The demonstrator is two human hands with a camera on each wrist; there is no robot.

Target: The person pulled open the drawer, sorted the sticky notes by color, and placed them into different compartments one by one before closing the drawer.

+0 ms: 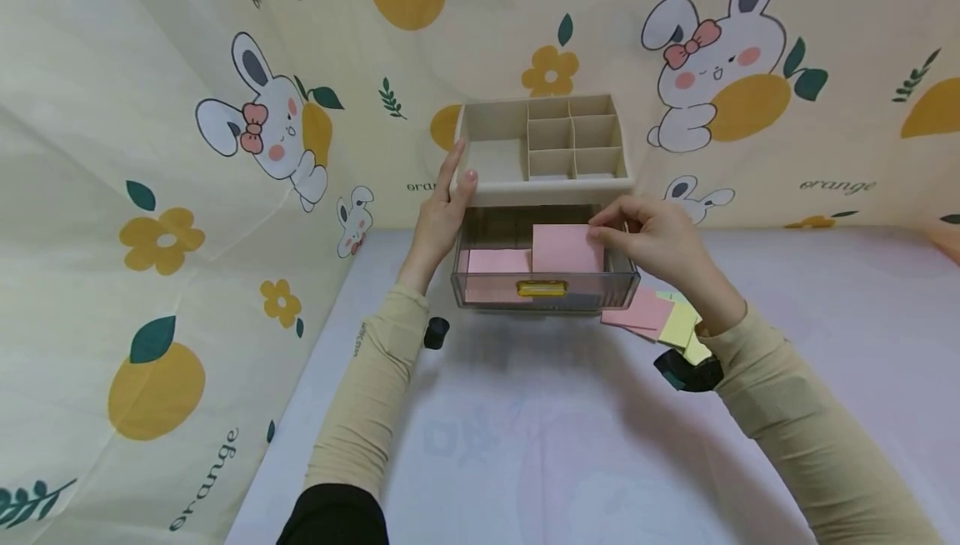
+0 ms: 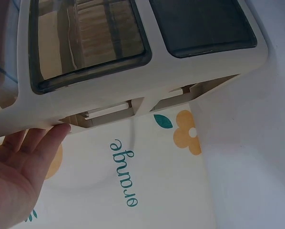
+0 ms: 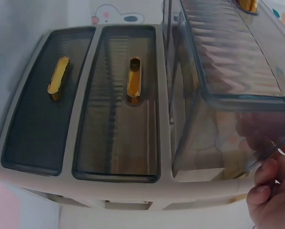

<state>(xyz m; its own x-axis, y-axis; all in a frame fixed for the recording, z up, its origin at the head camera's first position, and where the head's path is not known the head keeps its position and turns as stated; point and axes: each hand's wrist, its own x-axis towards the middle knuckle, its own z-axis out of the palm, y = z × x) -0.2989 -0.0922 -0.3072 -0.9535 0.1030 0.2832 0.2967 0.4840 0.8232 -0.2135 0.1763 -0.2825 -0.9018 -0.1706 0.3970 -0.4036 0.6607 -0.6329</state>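
A cream desktop organizer (image 1: 547,193) stands against the back wall, its top drawer (image 1: 545,293) of smoky clear plastic pulled out. My left hand (image 1: 442,216) rests on the organizer's upper left side with extended fingers; in the left wrist view those fingers touch its side wall. Between thumb and fingers my right hand (image 1: 660,241) pinches the right edge of a pink sticky note pad (image 1: 567,248), which stands upright inside the drawer. Another pink pad (image 1: 498,262) lies at the drawer's left. The right wrist view shows my right fingers (image 3: 264,186) beside the drawer wall.
Pink sticky notes (image 1: 637,312) and yellow ones (image 1: 678,324) lie on the table right of the organizer, partly behind my right wrist. Two lower drawers with gold handles (image 3: 134,78) are closed. Divided compartments (image 1: 573,138) form the organizer's top. A printed cloth covers the wall.
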